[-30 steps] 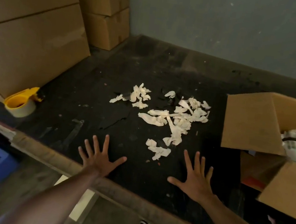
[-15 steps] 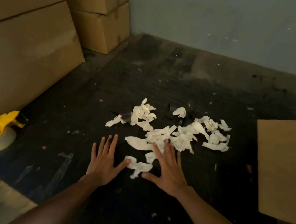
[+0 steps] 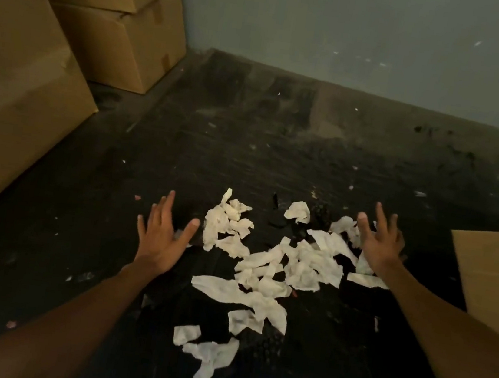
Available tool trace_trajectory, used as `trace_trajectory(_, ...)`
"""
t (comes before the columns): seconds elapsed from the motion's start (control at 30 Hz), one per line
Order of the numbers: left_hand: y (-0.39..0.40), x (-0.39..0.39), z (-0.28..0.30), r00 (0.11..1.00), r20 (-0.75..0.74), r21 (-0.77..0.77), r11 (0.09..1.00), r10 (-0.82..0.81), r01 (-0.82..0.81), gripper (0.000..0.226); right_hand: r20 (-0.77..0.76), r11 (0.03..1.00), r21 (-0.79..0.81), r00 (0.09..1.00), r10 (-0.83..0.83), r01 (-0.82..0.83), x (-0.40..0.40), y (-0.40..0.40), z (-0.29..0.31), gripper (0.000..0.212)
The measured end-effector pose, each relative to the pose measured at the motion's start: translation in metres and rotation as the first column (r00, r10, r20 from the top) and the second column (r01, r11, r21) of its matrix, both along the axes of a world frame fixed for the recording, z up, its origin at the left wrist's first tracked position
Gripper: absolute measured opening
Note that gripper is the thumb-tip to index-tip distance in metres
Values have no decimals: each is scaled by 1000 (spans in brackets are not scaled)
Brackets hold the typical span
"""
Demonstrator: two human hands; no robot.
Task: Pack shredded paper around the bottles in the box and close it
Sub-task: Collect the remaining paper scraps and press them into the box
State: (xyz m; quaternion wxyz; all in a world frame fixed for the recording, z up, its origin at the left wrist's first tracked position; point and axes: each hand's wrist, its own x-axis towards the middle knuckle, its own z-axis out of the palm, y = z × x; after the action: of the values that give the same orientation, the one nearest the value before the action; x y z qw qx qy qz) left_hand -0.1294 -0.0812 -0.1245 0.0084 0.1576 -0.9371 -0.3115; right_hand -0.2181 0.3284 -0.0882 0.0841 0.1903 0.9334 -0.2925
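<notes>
A: What shows of the box?
B: Only a brown cardboard flap at the right edge; its inside and the bottles are out of view. Closed cartons stand stacked at far left.

A: And the shredded paper?
B: Loose white scraps lie scattered on the dark tabletop, running from the middle toward the near side.

A: The hands?
B: Both spread wide, holding nothing. The left hand sits just left of the scraps, thumb near the closest piece. The right hand is over the pile's far right edge, between the paper and the flap.

A: The room?
B: A scuffed, speckled black surface meets a grey-green wall at the far side
</notes>
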Motion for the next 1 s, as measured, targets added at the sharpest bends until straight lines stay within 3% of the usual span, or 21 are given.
trace_trajectory(0.17, 10, -28, 4, 980, 33, 105, 975, -199, 194, 93, 24, 934, 84, 938, 345, -346, 8, -47, -13, 79)
trace_trajectory(0.37, 22, -5, 28, 893, 91, 15, 897, -441, 441, 106, -2, 747, -94, 750, 661, -658, 50, -81, 1, 85)
trace_trajectory(0.43, 24, 12, 35, 815, 152, -67, 817, -559, 573, 125, 72, 649, -27, 647, 759, -760, 57, -80, 9, 104)
trace_trajectory(0.5, 30, 34, 35, 683, 265, -157, 669, -680, 727, 140, 173, 524, 61, 526, 833, -850, 66, -84, 10, 120)
trace_trajectory(0.57, 38, 53, 29, 584, 337, -242, 531, -739, 812, 146, 233, 384, 147, 409, 882, -912, 78, -93, 0, 127)
trace_trajectory(0.63, 44, 66, 16, 554, 358, -311, 464, -752, 830, 147, 240, 302, 227, 354, 904, -926, 91, -100, -14, 124)
trace_trajectory(0.7, 49, 72, 4, 597, 320, -372, 483, -735, 793, 145, 233, 327, 269, 391, 891, -906, 101, -104, -23, 113)
trace_trajectory(0.77, 53, 75, -4, 666, 220, -388, 562, -713, 731, 135, 201, 357, 302, 425, 883, -884, 108, -106, -26, 95)
trace_trajectory(0.87, 57, 77, -11, 736, 53, -407, 658, -675, 633, 102, 8, 403, 365, 435, 900, -839, 119, -105, -30, 71)
trace_trajectory(1.0, 61, 78, -15, 761, -38, -478, 680, -648, 556, 61, -245, 504, 399, 440, 864, -766, 127, -103, -40, 46)
